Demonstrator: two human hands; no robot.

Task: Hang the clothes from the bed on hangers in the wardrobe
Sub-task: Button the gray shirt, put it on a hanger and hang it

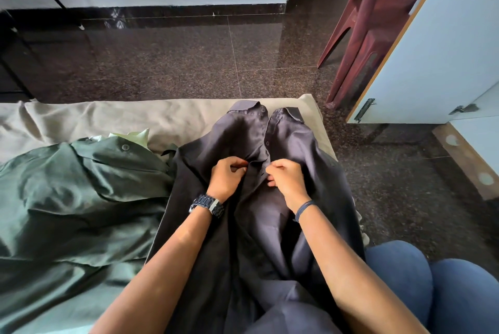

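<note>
view: head, single camera, wide-angle | position: above the near edge of the bed (pixel 172 117), close over the forearms | facing: forward and down, across the bed to its far edge and the dark floor (pixel 167 58) beyond | range: near, hands mid-frame | overlap: none, only one view

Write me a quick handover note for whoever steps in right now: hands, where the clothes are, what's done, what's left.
Left hand and right hand each pinch one front edge of the dark grey shirt at its button placket, mid-chest.
The dark grey shirt lies flat on the bed, collar away from the person.
A green shirt lies crumpled to its left, untouched.
No hanger is in view; the wardrobe door stands at right.
Done: nothing hung yet.
Left: put both shirts on hangers and hang them in the wardrobe.
</note>
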